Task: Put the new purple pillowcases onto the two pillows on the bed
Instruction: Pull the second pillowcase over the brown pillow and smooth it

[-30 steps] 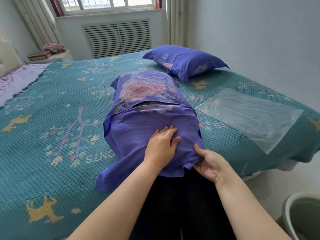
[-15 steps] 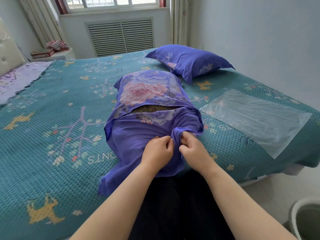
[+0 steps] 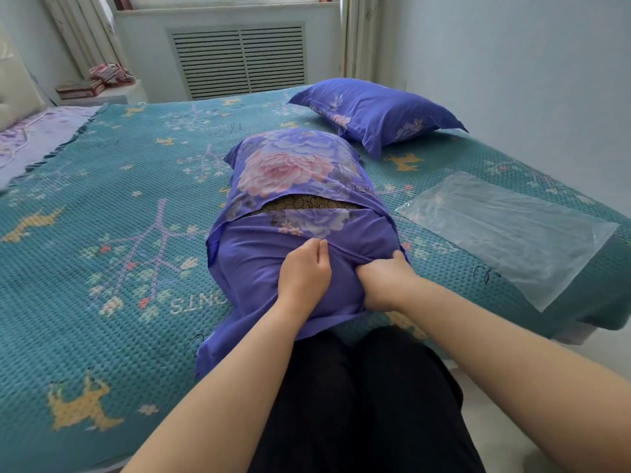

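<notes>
Both bare forearms reached forward from the bottom of the view, converging over the near edge of the bed. The left hand (image 3: 305, 272) lay knuckles up, its fingers curled and the thumb closed against them, pinching a fold of the purple pillowcase (image 3: 259, 268). The right hand (image 3: 386, 279) sat just beside it, toward the bed's right edge, wrist bent and fingers curled under, its grip bunching the same cloth. The two hands were close together but apart. Dark-trousered legs showed beneath the arms.
</notes>
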